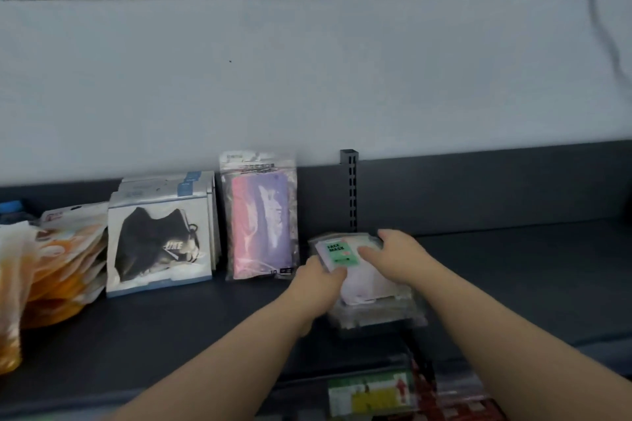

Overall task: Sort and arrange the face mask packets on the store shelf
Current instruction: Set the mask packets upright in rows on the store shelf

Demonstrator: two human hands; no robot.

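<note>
1. Two hands, head view: the left hand [319, 278] and right hand [396, 253] meet on a stack of clear packets [376, 311] lying flat on the shelf [513, 284], just in front of the slotted upright [349, 188] at the shelf's back.
2. Left hand: fingers curled round the stack's left edge, thumb across the top face. Right hand: fingers hooked over the far edge, thumb laid on top. Neither is spread flat. Gripping from opposite sides probably serves to square the slippery sleeves into one block.
3. Stack: thin, glossy plastic sleeves with pale folded masks inside. The uppermost carries a green label [342, 255] printed "FACE MASK". Its lower layers fan out slightly toward the viewer, so alignment looks unfinished.
4. Left of the upright, a pink-and-purple packet [261, 219] stands on end against the back panel: a crinkled clear bag, tall and rectangular, faced outward for display.
5. Further left of the upright, black-mask boxes [159, 243] stand in a row, one behind another. These are rigid white card with a window, and tidy.
6. Furthest left of the upright, orange packets [65, 270] slump in a loose, leaning heap, soft and shiny. They appear unsorted.
7. Right of the upright, the shelf is a dark, matte, flat surface.
8. Below and in front of the upright, blurred green and red goods [372, 393] occupy a lower level. Their kind cannot be told.
</note>
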